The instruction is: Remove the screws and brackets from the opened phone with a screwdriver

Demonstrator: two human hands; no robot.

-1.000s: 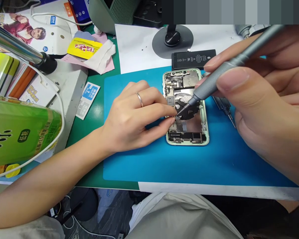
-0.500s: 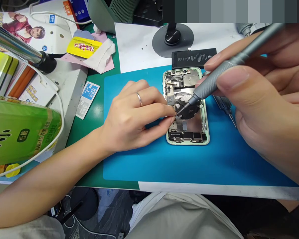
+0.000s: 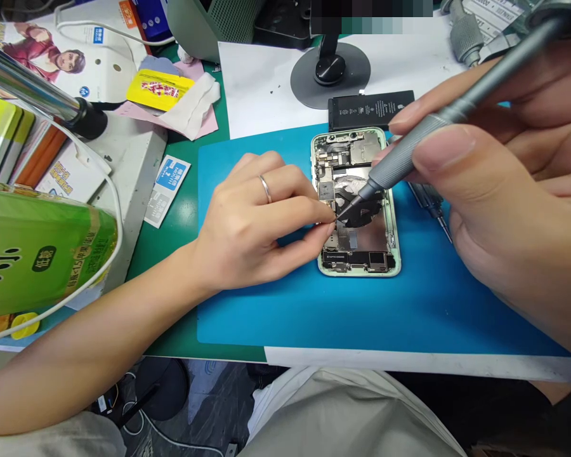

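An opened phone (image 3: 366, 238) with a pale green frame lies on a blue mat (image 3: 276, 317), its inner boards and a dark round coil showing. My left hand (image 3: 261, 222), a ring on one finger, reaches over its left edge. Thumb and forefinger are pinched together at the tool's tip; whatever they hold is too small to make out. My right hand (image 3: 499, 165) grips a grey precision screwdriver (image 3: 409, 152) slanting down to the left. Its thin tip meets the left fingertips over the phone's inside.
Behind the phone lies a black battery (image 3: 371, 110), near a round grey stand base (image 3: 330, 79). Another screwdriver (image 3: 431, 203) rests under my right hand. At left are a green bag (image 3: 42, 247), a metal pole (image 3: 33, 82), a white cable and a small blue-white packet (image 3: 167, 190).
Almost nothing differs. Both hands, the screwdriver and the phone keep their places, while the view has shifted very slightly.
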